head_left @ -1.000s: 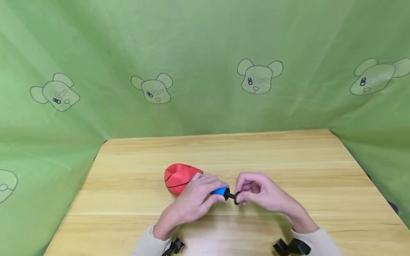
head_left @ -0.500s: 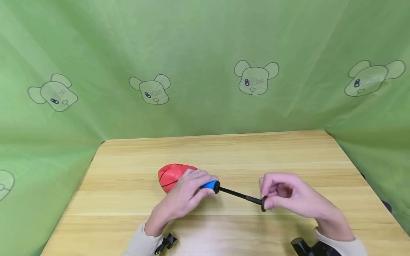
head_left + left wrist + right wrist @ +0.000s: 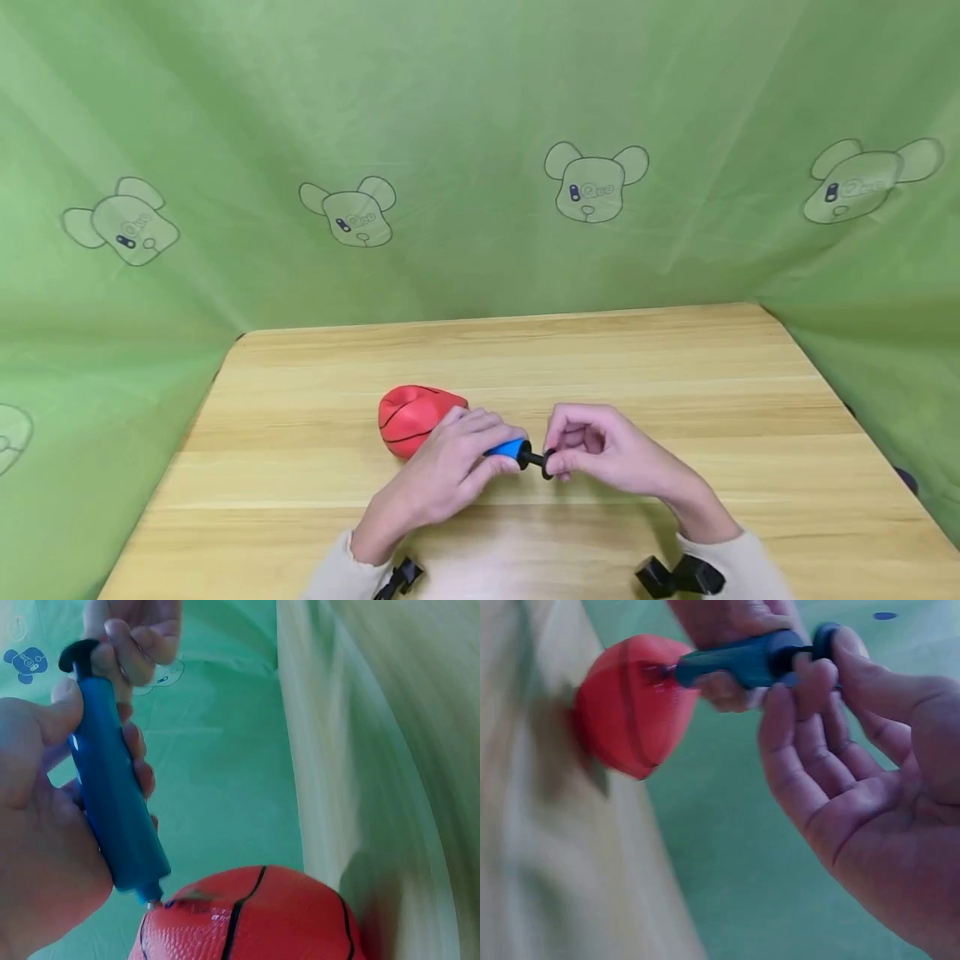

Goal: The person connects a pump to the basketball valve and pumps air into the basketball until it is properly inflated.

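Observation:
A partly deflated red ball with black lines lies on the wooden table. A blue hand pump has its tip stuck in the ball. My left hand grips the pump's blue barrel. My right hand pinches the black handle, which sits pushed in close to the barrel.
Green cloth with bear-head prints hangs behind and at both sides of the table. Black wrist-camera mounts show at the bottom edge near my sleeves.
Half a second ago the black rod was drawn far out to the right; now my right hand has pushed the handle back in toward the barrel. The left hand kept its grip.

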`<act>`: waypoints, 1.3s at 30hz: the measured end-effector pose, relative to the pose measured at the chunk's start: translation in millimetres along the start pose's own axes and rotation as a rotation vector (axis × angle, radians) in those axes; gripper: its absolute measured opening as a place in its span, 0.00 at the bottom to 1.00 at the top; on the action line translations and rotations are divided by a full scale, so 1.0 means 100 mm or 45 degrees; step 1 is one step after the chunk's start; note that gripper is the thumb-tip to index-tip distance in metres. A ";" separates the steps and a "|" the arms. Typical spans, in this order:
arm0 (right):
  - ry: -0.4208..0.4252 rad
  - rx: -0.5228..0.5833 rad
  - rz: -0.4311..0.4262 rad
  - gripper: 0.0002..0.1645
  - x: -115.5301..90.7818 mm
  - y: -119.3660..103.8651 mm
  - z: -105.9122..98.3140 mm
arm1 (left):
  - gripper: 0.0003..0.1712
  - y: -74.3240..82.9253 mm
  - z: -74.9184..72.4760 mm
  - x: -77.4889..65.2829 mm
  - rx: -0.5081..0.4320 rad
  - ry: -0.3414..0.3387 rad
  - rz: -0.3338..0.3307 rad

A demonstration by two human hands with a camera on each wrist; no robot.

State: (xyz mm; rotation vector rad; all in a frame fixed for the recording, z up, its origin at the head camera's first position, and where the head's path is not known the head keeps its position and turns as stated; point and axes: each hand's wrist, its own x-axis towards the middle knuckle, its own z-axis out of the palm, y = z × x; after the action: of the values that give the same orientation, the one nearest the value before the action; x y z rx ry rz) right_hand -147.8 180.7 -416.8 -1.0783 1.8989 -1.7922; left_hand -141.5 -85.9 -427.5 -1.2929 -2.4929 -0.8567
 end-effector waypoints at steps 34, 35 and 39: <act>-0.097 -0.078 -0.318 0.23 -0.32 -0.43 -0.23 | 0.17 -0.09 -0.12 -0.01 -0.066 0.029 -0.013; -0.077 -0.082 -0.277 0.23 -0.31 -0.42 -0.22 | 0.17 -0.08 -0.12 -0.01 -0.060 0.020 -0.021; 0.009 -0.092 -0.115 0.15 -0.16 -0.24 -0.09 | 0.18 -0.02 -0.05 0.00 -0.022 0.000 -0.041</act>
State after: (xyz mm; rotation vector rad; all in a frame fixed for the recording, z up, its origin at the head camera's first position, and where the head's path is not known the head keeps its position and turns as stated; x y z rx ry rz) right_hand -136.4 199.8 -396.5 -1.2028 1.9622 -1.7889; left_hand -143.5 -89.6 -423.5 -1.2613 -2.5181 -0.8875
